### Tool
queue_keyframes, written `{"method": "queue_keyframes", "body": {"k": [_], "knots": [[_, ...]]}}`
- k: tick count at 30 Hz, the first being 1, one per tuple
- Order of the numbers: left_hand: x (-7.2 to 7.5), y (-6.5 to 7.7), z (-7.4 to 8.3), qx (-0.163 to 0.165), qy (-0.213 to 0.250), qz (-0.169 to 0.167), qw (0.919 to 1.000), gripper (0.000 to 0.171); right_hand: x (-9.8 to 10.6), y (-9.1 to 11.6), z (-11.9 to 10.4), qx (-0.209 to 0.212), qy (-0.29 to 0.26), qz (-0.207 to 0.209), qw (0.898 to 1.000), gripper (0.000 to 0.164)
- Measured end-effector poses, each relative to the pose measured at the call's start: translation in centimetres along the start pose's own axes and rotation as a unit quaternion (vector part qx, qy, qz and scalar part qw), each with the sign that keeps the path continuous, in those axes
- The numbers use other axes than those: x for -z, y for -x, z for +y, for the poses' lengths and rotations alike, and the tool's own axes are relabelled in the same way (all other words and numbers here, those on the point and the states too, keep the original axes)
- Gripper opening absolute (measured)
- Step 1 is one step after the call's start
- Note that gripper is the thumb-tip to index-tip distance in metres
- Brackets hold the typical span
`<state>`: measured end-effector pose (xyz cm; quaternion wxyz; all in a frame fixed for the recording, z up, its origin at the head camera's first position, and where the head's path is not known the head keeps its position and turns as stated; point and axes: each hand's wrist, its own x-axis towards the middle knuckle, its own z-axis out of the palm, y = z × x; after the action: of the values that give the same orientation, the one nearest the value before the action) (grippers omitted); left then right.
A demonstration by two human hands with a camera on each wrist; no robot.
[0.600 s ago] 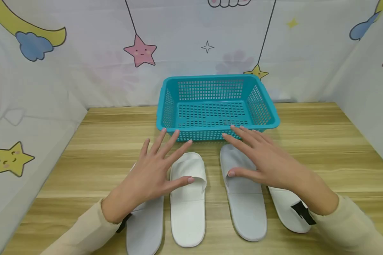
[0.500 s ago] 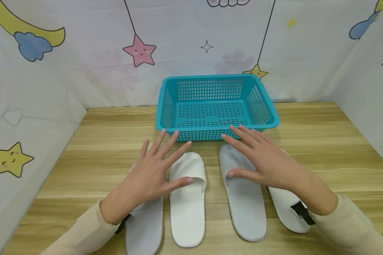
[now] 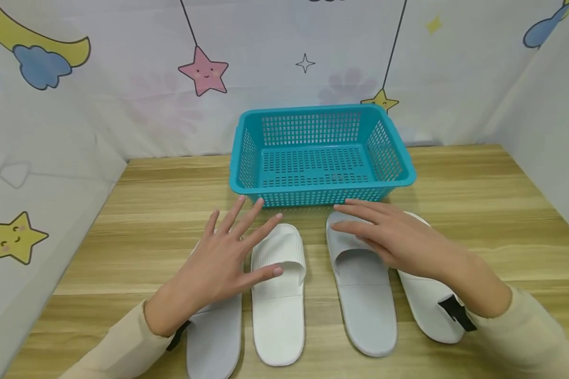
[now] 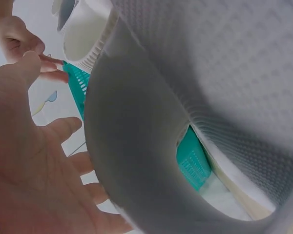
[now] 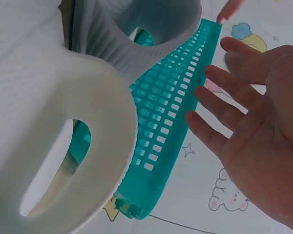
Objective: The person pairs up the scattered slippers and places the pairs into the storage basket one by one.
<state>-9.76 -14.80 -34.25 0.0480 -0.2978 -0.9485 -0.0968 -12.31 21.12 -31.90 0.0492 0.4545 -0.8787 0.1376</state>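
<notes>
Spread-fingered, my left hand [image 3: 218, 258] hovers over the left grey slipper [image 3: 215, 337], hiding much of its strap. Beside it lies a white slipper [image 3: 278, 326] with a ribbed strap, close to that thumb. My right hand [image 3: 398, 239] is over the toe of the other grey slipper [image 3: 367, 316], fingers extended, thumb hidden beneath. Its wrist covers part of a second white slipper [image 3: 424, 300]. In the left wrist view the left palm [image 4: 44, 161] is beside a grey strap [image 4: 132, 117]. The right palm [image 5: 268, 112] shows nothing held, near a white strap [image 5: 110, 126].
A turquoise mesh basket [image 3: 322, 190] stands behind the slippers at the back of the wood-grain table [image 3: 161, 210]. White cloth [image 3: 265, 42] printed with stars and moons hangs behind and at both sides. A black band [image 3: 457, 313] sits at the right wrist.
My right hand has turned and lowered slightly, its fingers drawing together and its thumb tucking under. The left hand stays nearly in place. The head view has shifted a little.
</notes>
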Motion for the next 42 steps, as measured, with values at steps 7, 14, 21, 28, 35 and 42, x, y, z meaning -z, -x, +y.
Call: {"method": "queue_keyframes", "body": {"k": [7, 14, 21, 28, 35, 42], "knots": [[-0.1, 0.2, -0.4, 0.001, 0.009, 0.005, 0.9999, 0.089, 0.1, 0.3, 0.2, -0.011, 0.015, -0.025, 1.0, 0.081], [0.2, 0.6, -0.8, -0.004, 0.012, 0.003, 0.9999, 0.087, 0.3, 0.5, 0.3, -0.016, 0.008, -0.045, 0.999, 0.083], [0.3, 0.9, -1.0, -0.026, 0.013, 0.024, 0.9993, 0.084, 0.1, 0.4, 0.5, -0.014, 0.011, -0.061, 0.998, 0.075], [0.4, 1.2, -1.3, -0.037, 0.009, 0.033, 0.9987, 0.08, -0.2, 0.4, 0.7, -0.012, 0.007, -0.063, 0.998, 0.065], [0.7, 1.7, -2.0, -0.039, 0.011, 0.039, 0.9984, 0.074, -0.3, 0.3, 0.8, -0.008, 0.006, -0.057, 0.998, 0.064], [0.8, 2.2, -3.0, -0.053, -0.002, 0.054, 0.9972, 0.067, -0.5, 0.3, 0.6, -0.041, -0.023, -0.068, 0.997, 0.057]]}}
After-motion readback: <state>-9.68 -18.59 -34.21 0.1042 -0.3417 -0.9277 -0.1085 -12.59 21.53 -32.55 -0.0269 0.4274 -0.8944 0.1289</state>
